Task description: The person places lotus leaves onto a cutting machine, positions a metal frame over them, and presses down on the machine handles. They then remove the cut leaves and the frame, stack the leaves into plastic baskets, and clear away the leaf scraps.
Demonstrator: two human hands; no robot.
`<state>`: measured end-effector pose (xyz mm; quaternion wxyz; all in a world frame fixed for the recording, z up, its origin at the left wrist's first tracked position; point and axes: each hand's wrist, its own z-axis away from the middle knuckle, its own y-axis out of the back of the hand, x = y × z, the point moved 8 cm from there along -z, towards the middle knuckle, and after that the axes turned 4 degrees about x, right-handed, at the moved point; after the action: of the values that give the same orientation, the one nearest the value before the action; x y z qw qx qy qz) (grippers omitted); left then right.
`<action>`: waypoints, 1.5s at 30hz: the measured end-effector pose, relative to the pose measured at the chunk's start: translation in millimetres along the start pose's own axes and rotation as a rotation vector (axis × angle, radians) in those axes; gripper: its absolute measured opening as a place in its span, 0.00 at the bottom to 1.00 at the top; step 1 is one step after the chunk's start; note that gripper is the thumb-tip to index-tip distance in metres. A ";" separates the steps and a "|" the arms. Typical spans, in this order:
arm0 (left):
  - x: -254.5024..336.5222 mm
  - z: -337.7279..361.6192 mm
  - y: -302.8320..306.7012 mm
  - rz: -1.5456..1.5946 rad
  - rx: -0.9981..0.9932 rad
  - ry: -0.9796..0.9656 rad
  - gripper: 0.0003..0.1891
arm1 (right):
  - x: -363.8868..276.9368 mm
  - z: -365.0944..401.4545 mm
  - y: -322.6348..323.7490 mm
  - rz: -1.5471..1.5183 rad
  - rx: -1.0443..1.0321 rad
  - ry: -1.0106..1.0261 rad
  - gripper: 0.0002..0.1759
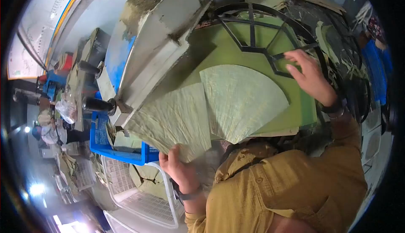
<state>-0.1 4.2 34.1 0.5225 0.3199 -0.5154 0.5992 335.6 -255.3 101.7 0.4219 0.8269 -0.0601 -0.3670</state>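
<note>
Head camera view, strongly curved at the edges, looking down over a green table (pixel 236 51) and the person's mustard-yellow shirt (pixel 291 186) at the bottom of the frame.

The left hand (pixel 179 169), low and left of centre, is closed on the narrow lower edge of a fan-shaped stack of pale green sheets (pixel 175 121). The thumb is on top and the fingers are tucked beneath. The stack spreads up and away from the hand, and its far end reaches the foot of a grey, paint-stained machine (pixel 160 30) that stands at the table's left side.

Just to the right of the stack, a second pale green fan-shaped sheet (pixel 242 100) lies flat on the table, its edge touching or slightly overlapping the stack.

The right hand (pixel 310 75), upper right, lies on a bar of a black metal frame (pixel 253 26) that rests on the table's far part. Its fingers are loosely bent over the bar; whether they grip it cannot be told. A dark band circles each wrist.

Below the machine a blue crate (pixel 101 138) holds more green pieces, and a white plastic basket (pixel 141 199) sits beneath it.
</note>
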 end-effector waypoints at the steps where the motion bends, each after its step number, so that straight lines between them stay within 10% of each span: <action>1: 19.7 18.0 -10.1 -0.277 -0.040 -0.201 0.12 | -4.8 -3.8 -1.4 0.008 0.008 -0.015 0.17; 4: 22.5 54.2 -42.5 -0.514 -0.329 -0.651 0.12 | -8.1 -13.5 -30.2 -0.331 -0.231 -0.190 0.18; 8: -53.3 111.6 -127.9 -1.008 -1.236 -1.116 0.16 | -5.6 -25.8 -82.1 -0.559 -0.347 -0.192 0.26; 11: -60.3 116.8 -137.1 -1.053 -1.252 -1.119 0.17 | -10.1 -26.9 -97.3 -0.395 -0.442 -0.099 0.32; 15: -21.7 92.8 -94.8 -0.896 -0.578 -0.955 0.23 | -14.7 -22.2 -108.8 0.001 -0.393 0.132 0.38; 17: -67.7 59.5 -24.1 -0.659 -0.058 -0.456 0.25 | -9.9 -32.6 -110.0 0.046 -0.461 0.014 0.37; 21: -118.8 65.1 -27.4 0.036 -0.243 0.504 0.23 | -17.7 -27.8 -122.7 -0.066 -0.636 -0.052 0.32; 33: -47.4 103.6 121.4 0.655 -0.183 0.300 0.25 | -131.3 70.7 -142.5 -0.921 -0.427 -0.177 0.25; 41: 29.1 173.6 364.6 0.792 0.368 -0.248 0.22 | -407.6 315.9 -248.8 -1.116 -1.338 0.321 0.42; 43: 51.7 193.1 407.5 0.791 0.433 -0.340 0.22 | -427.4 351.2 -301.7 -0.834 -1.428 0.103 0.44; 45: 76.0 218.8 450.5 0.883 0.571 -0.481 0.23 | -535.7 390.7 -267.4 -1.526 -1.416 -0.302 0.35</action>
<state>-483.6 -146.8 34.3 -0.0159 0.3301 -0.5220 0.7863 -365.1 -121.2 54.9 0.4539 0.1559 0.6527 -0.5862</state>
